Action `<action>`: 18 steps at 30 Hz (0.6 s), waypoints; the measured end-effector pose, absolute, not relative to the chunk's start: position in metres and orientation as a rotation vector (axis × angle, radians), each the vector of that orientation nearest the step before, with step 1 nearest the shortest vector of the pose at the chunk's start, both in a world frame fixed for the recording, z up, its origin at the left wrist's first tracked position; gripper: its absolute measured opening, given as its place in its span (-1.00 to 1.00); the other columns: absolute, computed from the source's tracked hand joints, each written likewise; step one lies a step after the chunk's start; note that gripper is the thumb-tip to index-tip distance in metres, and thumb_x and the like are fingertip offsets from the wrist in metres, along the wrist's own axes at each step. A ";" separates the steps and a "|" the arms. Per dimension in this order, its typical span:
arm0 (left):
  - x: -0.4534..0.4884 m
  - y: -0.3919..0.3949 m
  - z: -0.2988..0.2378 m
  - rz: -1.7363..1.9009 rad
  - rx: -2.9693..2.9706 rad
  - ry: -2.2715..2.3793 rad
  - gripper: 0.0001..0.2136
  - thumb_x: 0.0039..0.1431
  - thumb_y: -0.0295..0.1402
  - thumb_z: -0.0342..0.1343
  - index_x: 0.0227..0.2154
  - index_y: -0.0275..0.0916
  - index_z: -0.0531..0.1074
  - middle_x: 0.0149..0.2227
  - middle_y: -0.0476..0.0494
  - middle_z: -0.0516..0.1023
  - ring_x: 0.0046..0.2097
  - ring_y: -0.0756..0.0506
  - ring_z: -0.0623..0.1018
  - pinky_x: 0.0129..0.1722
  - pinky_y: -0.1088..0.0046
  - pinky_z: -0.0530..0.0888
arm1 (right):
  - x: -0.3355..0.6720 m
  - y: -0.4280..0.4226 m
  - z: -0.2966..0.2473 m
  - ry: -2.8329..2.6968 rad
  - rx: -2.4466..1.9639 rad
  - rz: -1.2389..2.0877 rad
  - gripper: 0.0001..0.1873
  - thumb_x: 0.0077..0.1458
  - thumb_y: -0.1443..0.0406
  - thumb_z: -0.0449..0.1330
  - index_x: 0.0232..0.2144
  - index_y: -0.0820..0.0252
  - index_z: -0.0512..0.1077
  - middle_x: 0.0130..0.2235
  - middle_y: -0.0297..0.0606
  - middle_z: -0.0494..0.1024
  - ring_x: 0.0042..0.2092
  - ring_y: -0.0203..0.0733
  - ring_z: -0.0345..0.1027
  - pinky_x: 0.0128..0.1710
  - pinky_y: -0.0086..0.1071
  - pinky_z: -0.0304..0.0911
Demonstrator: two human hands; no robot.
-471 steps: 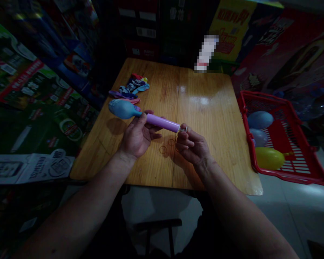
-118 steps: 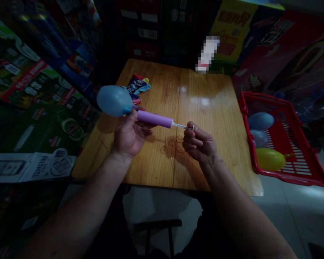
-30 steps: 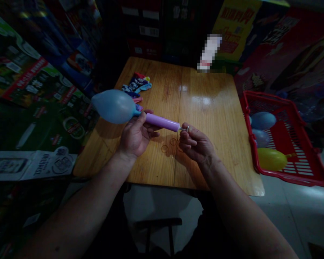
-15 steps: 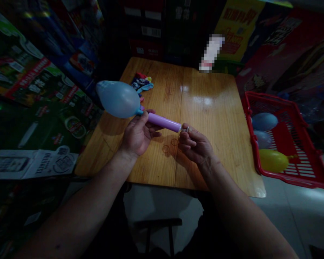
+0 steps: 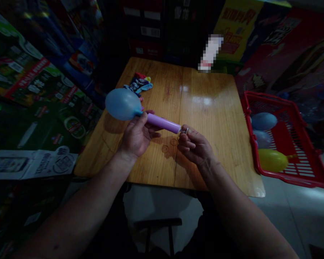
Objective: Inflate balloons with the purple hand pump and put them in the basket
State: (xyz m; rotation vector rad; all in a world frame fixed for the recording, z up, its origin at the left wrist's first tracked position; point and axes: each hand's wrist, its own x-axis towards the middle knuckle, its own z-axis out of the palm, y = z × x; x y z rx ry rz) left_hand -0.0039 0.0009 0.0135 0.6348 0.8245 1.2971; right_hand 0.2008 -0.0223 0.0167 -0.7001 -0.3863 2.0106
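A partly filled blue balloon points to the left, its neck on the end of a purple balloon pump. My left hand is closed around that joint, thumb over the balloon's neck. The white handle of the pump is pinched in the fingers of my right hand, close against the purple barrel. Two thin rubber bands lie on the wooden table below the pump. Behind the blue balloon is a small pile of uninflated balloons.
To the right, a red basket holds blue, pale and yellow balloons. Green beer cartons are stacked along the left, and more boxes stand behind the table. A dark stool shows below the table's front edge.
The blue balloon has swung slightly downward and to the right, and looks rounder and shorter, its far tip no longer standing out. Both hands keep nearly the same place on the pump.
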 end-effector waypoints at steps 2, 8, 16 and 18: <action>-0.006 0.003 0.015 1.310 0.639 0.821 -0.67 0.31 -0.04 0.26 -0.05 -0.17 0.52 -0.18 -0.14 0.69 -0.25 -0.14 0.72 -0.46 0.47 0.61 | 0.205 -0.021 0.019 -0.407 -0.703 2.002 -0.95 0.32 0.37 0.19 -0.22 0.17 0.46 -0.48 -0.49 0.44 -0.63 -0.50 -0.24 -0.60 -0.61 0.07; -0.026 0.011 0.028 1.414 0.651 0.812 -0.73 0.42 -0.08 0.15 -0.03 -0.13 0.55 -0.09 -0.11 0.69 -0.20 -0.10 0.70 -0.43 0.53 0.55 | 0.228 -0.015 0.034 -0.401 -0.709 1.929 -0.87 0.36 0.39 0.14 -0.25 0.15 0.47 -0.49 -0.51 0.40 -0.62 -0.49 -0.27 -0.62 -0.61 0.02; -0.003 -0.001 0.012 1.270 0.580 0.868 -0.62 0.31 0.04 0.23 -0.03 -0.14 0.51 -0.16 -0.18 0.70 -0.22 -0.13 0.70 -0.41 0.46 0.57 | 0.195 -0.028 0.022 -0.418 -0.677 2.006 -0.94 0.35 0.35 0.17 -0.22 0.12 0.44 -0.46 -0.50 0.46 -0.61 -0.46 -0.26 -0.60 -0.59 0.08; -0.001 0.000 0.010 1.282 0.605 0.853 -0.62 0.30 0.03 0.24 -0.04 -0.14 0.51 -0.17 -0.15 0.70 -0.24 -0.11 0.70 -0.41 0.47 0.58 | 0.193 -0.027 0.020 -0.396 -0.679 1.986 -0.93 0.36 0.35 0.16 -0.22 0.12 0.43 -0.46 -0.52 0.45 -0.61 -0.47 -0.28 -0.60 -0.60 0.06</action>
